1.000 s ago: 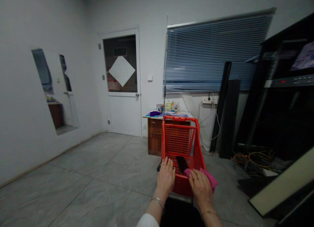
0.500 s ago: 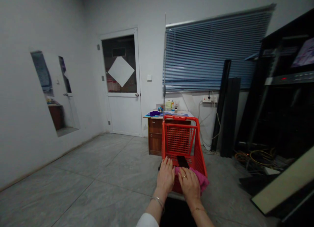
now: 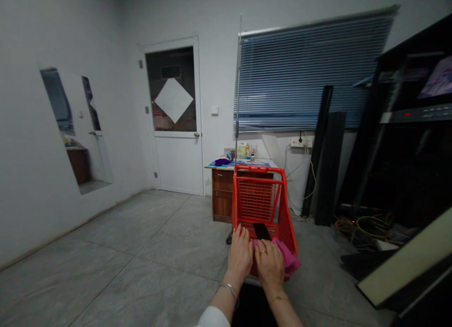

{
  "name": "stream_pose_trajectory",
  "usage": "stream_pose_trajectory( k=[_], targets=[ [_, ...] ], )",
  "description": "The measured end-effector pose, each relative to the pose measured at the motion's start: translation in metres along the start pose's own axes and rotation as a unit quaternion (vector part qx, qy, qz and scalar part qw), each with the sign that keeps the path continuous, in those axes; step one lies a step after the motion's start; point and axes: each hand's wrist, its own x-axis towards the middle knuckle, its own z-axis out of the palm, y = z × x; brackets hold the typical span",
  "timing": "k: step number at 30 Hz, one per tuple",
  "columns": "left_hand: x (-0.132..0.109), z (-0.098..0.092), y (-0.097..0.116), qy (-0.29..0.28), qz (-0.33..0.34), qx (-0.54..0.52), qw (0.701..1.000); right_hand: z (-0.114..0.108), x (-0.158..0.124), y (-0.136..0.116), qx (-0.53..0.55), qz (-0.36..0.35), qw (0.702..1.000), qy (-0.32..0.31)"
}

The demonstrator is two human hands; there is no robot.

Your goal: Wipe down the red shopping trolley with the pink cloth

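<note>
A red plastic shopping cart (image 3: 287, 214) stands in front of me, its handle bar at the far end. Over its near edge lies a bright pink cloth (image 3: 290, 260), bunched toward the right corner. My left hand (image 3: 241, 251) is closed over the left part of that edge, fingers together and pointing forward. Close beside it, my right hand (image 3: 270, 263) is closed over the edge with the pink cloth beneath its fingers. Beyond the right hand, a dark flat object like a phone (image 3: 262, 231) lies in the cart. Both palms are hidden.
Behind the cart stands a wooden desk (image 3: 222, 202) with a purple cloth (image 3: 222, 162) and bottles on top. A thin metal pole (image 3: 238, 91) rises at the cart's left. Cables (image 3: 374, 227) and a leaning pale board (image 3: 406, 261) are right. A white door (image 3: 179, 164) is shut.
The view has shifted slightly, and the cart's wheel shows a little more beside my left hand. Both hands keep their places on the cart's near edge.
</note>
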Motion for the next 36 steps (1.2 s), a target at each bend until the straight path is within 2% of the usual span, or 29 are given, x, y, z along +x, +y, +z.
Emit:
stream_pose_trajectory(
  k=[3,7,10,12,14,17,20,23,25,28,31,33,36],
  targets=[
    [0.001,-0.006,-0.006,-0.009,0.012,0.006,1.000,0.000,0.002,-0.004,0.023,-0.025,0.999,-0.013],
    [0.003,-0.013,-0.009,-0.017,0.021,-0.001,1.000,-0.009,0.001,0.037,0.057,-0.069,0.995,-0.036],
    [0.004,-0.013,-0.005,-0.014,0.011,-0.008,1.000,-0.015,-0.002,0.070,0.052,-0.063,0.996,-0.033],
    [0.004,-0.011,0.000,-0.010,0.002,-0.014,1.000,-0.016,-0.004,0.078,0.037,-0.049,0.998,-0.022],
    [0.004,-0.008,0.004,-0.006,-0.004,-0.015,1.000,-0.013,-0.004,0.071,0.014,-0.024,1.000,-0.007],
    [0.003,-0.003,0.006,0.003,-0.009,-0.012,1.000,-0.007,-0.003,0.041,-0.009,0.002,1.000,0.012],
    [0.002,0.000,0.001,0.010,-0.006,-0.011,1.000,-0.003,0.000,0.009,0.006,0.000,1.000,0.002],
    [0.000,-0.002,-0.007,0.000,0.000,-0.010,1.000,-0.003,0.004,-0.004,0.021,-0.010,1.000,-0.019],
    [0.001,-0.005,-0.011,-0.016,0.006,-0.009,1.000,-0.005,0.005,0.004,0.031,-0.034,0.998,-0.034],
    [0.002,-0.011,-0.013,-0.028,0.013,-0.008,0.999,-0.011,0.003,0.034,0.050,-0.064,0.996,-0.048],
    [0.003,-0.011,-0.009,-0.023,0.005,-0.012,1.000,-0.015,-0.001,0.063,0.046,-0.059,0.996,-0.046],
    [0.003,-0.008,-0.005,-0.019,-0.005,-0.014,1.000,-0.015,-0.003,0.068,0.030,-0.041,0.998,-0.033],
    [0.001,-0.002,-0.001,-0.012,-0.020,-0.009,1.000,-0.011,-0.003,0.052,0.003,-0.016,1.000,-0.002]
  ],
)
